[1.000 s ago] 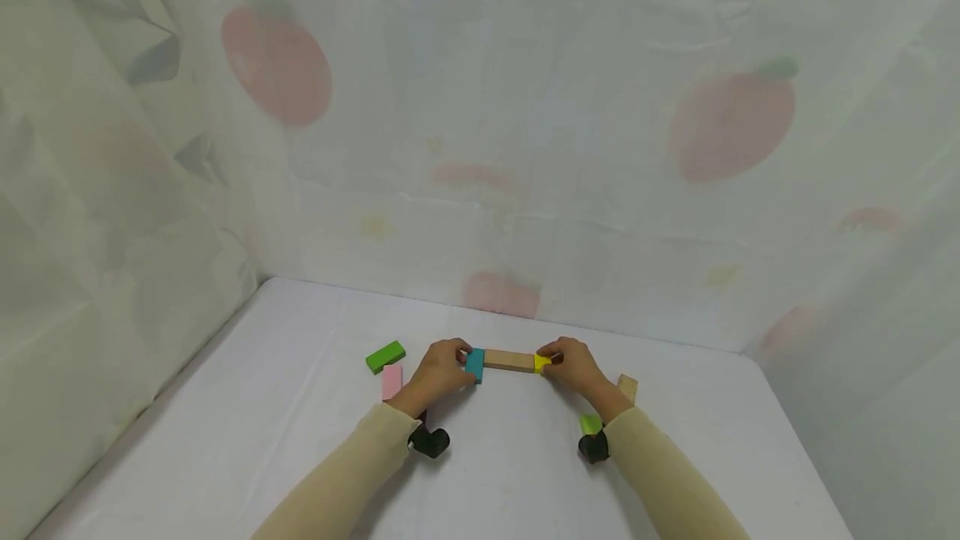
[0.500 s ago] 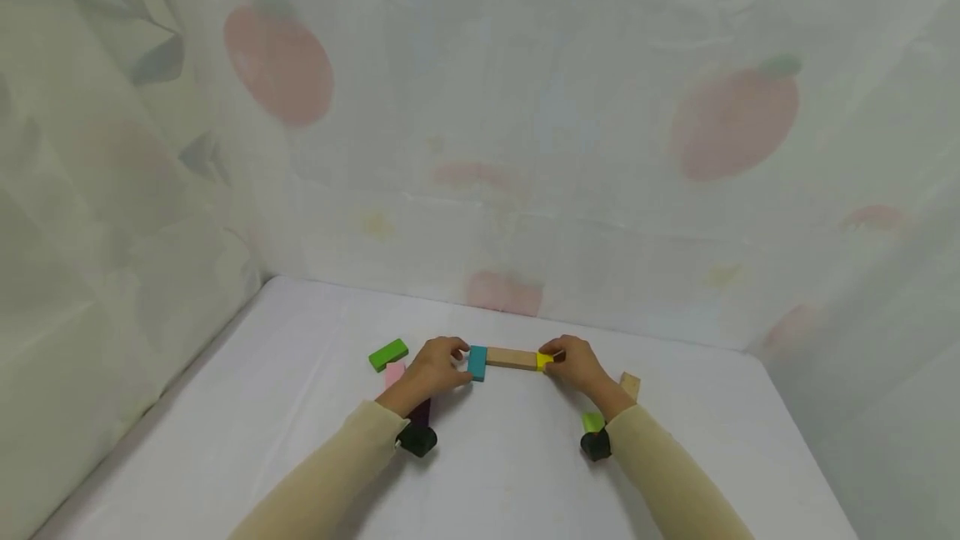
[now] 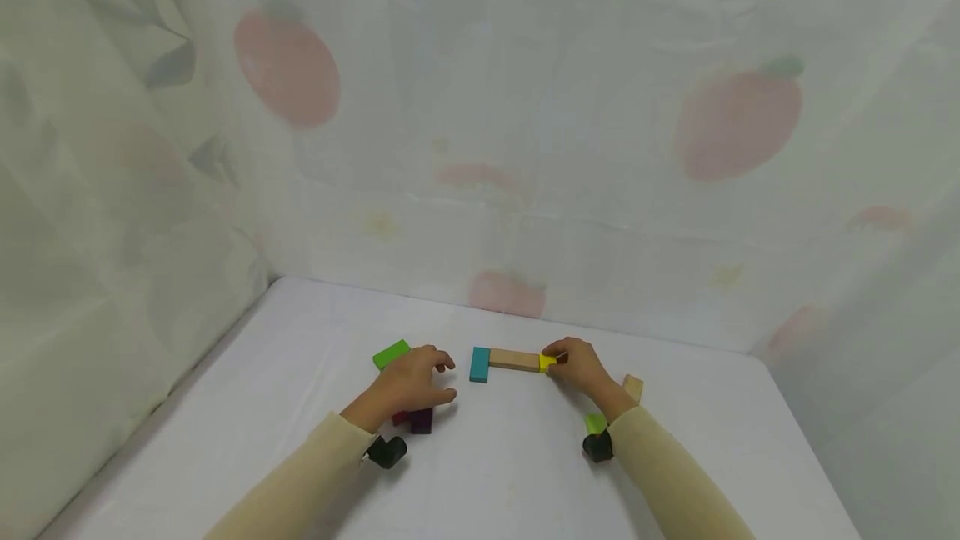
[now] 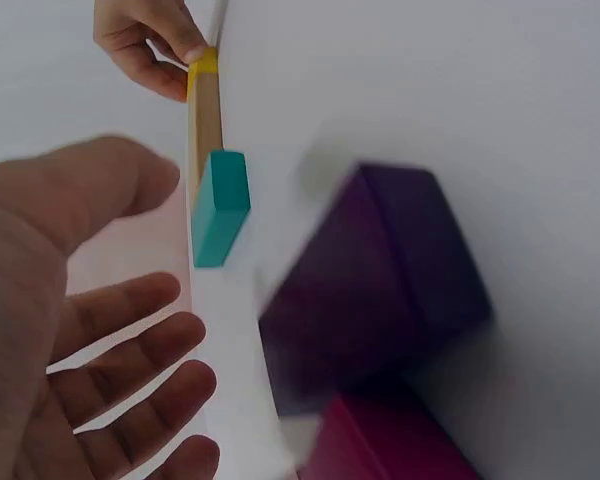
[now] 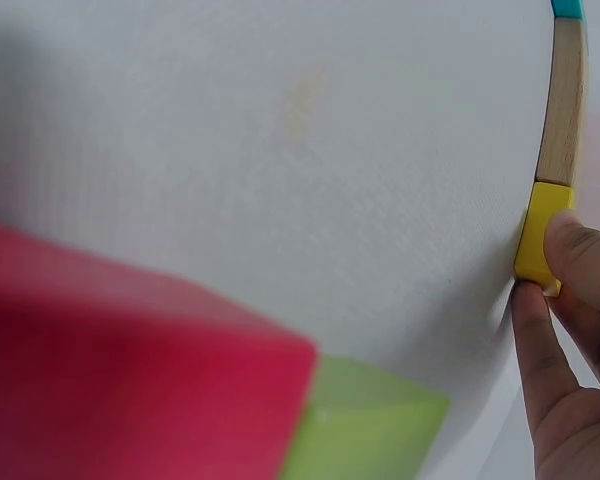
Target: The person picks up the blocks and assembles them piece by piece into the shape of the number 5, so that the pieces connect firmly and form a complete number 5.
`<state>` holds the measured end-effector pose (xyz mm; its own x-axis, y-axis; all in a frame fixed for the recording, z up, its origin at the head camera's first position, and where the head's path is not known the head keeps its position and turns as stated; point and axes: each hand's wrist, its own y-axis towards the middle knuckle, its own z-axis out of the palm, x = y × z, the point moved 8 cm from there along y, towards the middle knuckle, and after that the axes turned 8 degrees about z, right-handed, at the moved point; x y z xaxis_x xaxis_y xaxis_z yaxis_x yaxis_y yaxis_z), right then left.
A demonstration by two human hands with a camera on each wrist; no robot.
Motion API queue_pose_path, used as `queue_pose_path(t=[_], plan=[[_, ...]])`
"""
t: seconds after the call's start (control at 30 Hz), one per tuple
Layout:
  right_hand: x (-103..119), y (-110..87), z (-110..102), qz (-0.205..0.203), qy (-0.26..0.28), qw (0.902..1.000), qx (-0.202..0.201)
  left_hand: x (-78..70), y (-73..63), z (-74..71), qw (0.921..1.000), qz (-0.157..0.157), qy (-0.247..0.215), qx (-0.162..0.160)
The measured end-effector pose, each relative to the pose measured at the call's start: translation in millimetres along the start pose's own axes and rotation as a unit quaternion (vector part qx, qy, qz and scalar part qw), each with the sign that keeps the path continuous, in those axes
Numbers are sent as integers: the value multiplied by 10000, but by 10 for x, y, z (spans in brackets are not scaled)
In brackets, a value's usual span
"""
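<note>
Three blocks lie end to end on the white table: a teal block, a natural wood block and a yellow block. The teal one stands crosswise at the left end of the wood one. My right hand pinches the yellow block between thumb and fingers at the right end. To the left, my left hand holds nothing, its fingers spread and apart from the teal block. In the left wrist view, a purple block and a magenta block lie close by that hand.
A green block lies just beyond my left hand. Near my right wrist are a lime green block and another wood block. A red block looms in the right wrist view. A printed curtain borders the table.
My left hand has let go of the teal block and drawn back to the left, now covering the pink block. The right hand stays at the yellow block.
</note>
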<state>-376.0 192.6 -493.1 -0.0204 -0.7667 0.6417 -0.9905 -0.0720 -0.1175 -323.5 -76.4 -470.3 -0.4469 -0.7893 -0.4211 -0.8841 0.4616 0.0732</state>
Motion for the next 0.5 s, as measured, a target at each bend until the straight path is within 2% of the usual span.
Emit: queue_pose_path(t=[0.1, 0.23, 0.5], plan=[[-1, -9, 1, 33, 25, 10000, 10, 20, -87, -26, 9997, 114, 209, -5], [8, -14, 3, 33, 25, 10000, 4, 79, -193, -47, 9989, 109, 464, 55], [17, -13, -10, 37, 38, 10000, -35, 155, -334, -74, 9986, 217, 486, 26]])
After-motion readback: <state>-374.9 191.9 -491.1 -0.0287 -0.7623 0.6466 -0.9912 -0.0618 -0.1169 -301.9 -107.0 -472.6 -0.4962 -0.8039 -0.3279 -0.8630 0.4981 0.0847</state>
